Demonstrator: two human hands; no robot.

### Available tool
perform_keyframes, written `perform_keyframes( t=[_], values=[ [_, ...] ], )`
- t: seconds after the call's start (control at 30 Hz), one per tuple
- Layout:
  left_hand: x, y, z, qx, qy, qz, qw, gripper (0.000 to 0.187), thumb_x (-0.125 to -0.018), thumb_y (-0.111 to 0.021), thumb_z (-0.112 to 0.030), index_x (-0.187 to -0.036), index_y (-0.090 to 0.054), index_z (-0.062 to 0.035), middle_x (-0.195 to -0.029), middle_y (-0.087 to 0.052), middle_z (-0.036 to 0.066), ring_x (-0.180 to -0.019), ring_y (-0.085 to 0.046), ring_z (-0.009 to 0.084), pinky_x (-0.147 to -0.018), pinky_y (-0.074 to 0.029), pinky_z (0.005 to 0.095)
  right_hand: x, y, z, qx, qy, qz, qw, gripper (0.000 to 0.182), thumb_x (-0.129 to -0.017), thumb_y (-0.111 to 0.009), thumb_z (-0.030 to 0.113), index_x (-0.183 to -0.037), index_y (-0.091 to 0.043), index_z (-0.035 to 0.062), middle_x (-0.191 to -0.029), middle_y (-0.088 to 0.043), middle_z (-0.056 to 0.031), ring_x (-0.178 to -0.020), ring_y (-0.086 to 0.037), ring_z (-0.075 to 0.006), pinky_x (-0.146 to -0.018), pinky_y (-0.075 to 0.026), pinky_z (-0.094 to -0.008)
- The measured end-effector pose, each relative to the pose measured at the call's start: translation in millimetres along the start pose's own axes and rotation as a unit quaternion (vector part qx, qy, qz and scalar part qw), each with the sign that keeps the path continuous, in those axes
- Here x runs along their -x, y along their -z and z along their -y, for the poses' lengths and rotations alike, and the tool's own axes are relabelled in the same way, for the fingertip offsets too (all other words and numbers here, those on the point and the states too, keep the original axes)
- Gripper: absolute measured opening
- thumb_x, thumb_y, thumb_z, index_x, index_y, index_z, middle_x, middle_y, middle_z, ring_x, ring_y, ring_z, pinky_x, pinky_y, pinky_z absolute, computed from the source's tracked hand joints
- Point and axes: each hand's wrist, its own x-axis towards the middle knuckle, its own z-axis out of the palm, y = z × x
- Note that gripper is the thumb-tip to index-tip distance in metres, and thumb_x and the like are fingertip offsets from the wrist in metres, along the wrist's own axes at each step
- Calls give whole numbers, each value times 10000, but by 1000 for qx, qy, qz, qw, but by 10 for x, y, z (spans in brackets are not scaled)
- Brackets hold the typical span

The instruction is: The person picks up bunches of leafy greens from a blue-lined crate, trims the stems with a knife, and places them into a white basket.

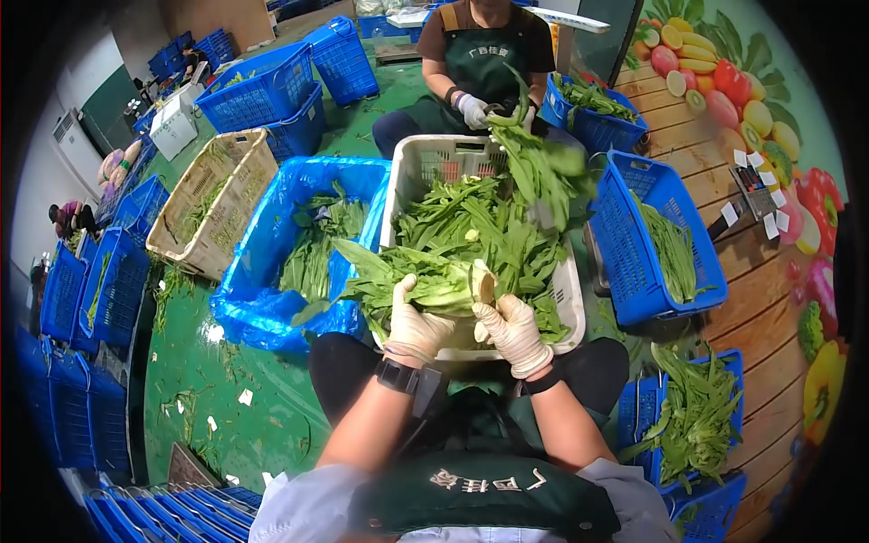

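Observation:
My gloved left hand (418,324) grips a head of leafy green lettuce (398,282), its leaves pointing left and its stem end to the right. At that stem end, my gloved right hand (514,333) is closed with the thumb pressed forward; what lies in its fingers is hidden. A flat brownish-pale piece (485,282) stands just above it, perhaps the cut stem or a blade. Both hands are over the near side of a white crate (574,303) heaped with loose greens (480,217).
Opposite sits a co-worker, gloved hands (472,110) holding greens. A blue-lined crate (244,271) with greens stands left, beside a beige crate (163,231). Blue crates of greens (634,244) (688,421) line the right. Leaf scraps litter the green floor (262,398).

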Motion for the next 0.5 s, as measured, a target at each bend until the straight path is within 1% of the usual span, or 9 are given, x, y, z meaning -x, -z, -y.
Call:
perform_keyframes(
  t=[0.1,0.17,0.2,0.23,0.27,0.3,0.37,0.43,0.5],
  values=[
    [-39,138,-41,-20,5,14,1000,489,-873,-528,-305,-1286,-458,-52,-1303,-509,158,-1217,-472,337,-1068,-351,517,-13,85,-130,32,25,8,999,303,-909,-646,260,-724,-507,64,-569,-565,-27,-485,-542,-78,-439,-414,-211],
    [-72,148,-18,-55,-55,27,997,453,-864,-554,-270,-1253,-489,-48,-1259,-547,142,-1175,-509,321,-1053,-377,499,-69,62,-154,36,29,21,999,325,-917,-632,286,-710,-501,71,-565,-559,-23,-479,-535,-83,-436,-415,-218],
    [41,44,66,-95,-91,34,991,398,-855,-582,-219,-1205,-516,-40,-1224,-569,124,-1140,-536,300,-1039,-401,474,-79,3,-129,-72,-36,-21,997,340,-920,-616,331,-714,-505,84,-563,-547,-15,-464,-516,-86,-425,-405,-222],
    [14,51,35,-106,-76,80,988,346,-848,-600,-179,-1156,-532,-37,-1205,-575,111,-1125,-547,283,-1027,-416,458,-78,-62,-121,-178,-102,-64,977,358,-923,-601,376,-718,-509,97,-561,-535,-8,-448,-498,-90,-414,-396,-225],
    [-36,79,22,-136,-109,82,981,334,-849,-598,-174,-1146,-534,-35,-1198,-577,113,-1125,-549,279,-1025,-420,452,-101,-128,-157,-235,-137,-82,959,373,-917,-576,453,-747,-522,127,-557,-496,14,-423,-453,-95,-407,-380,-236],
    [-83,101,19,-166,-140,83,973,322,-851,-595,-169,-1137,-536,-33,-1191,-580,115,-1124,-551,275,-1022,-423,445,-139,-170,-212,-338,-219,-134,906,362,-897,-592,484,-779,-528,148,-559,-467,31,-425,-439,-92,-415,-385,-255],
    [-79,154,-49,-188,-122,110,968,315,-847,-594,-157,-1128,-541,-26,-1181,-585,117,-1124,-552,273,-1019,-424,446,-169,-189,-279,-448,-275,-163,835,361,-889,-592,503,-802,-533,158,-560,-453,44,-430,-432,-97,-426,-398,-272],
    [-77,169,-111,-213,-104,136,962,308,-843,-592,-146,-1120,-546,-19,-1172,-590,118,-1123,-554,271,-1016,-426,446,-166,-197,-218,-433,-256,-152,851,371,-890,-588,506,-809,-538,148,-561,-451,42,-430,-428,-97,-423,-394,-269],
    [-35,109,-160,-179,-59,175,966,289,-835,-584,-120,-1098,-557,-4,-1146,-603,118,-1117,-560,272,-1017,-426,447,-178,-269,-132,-418,-238,-139,865,381,-892,-585,509,-816,-543,138,-562,-448,40,-430,-424,-98,-420,-390,-267]
  ],
)
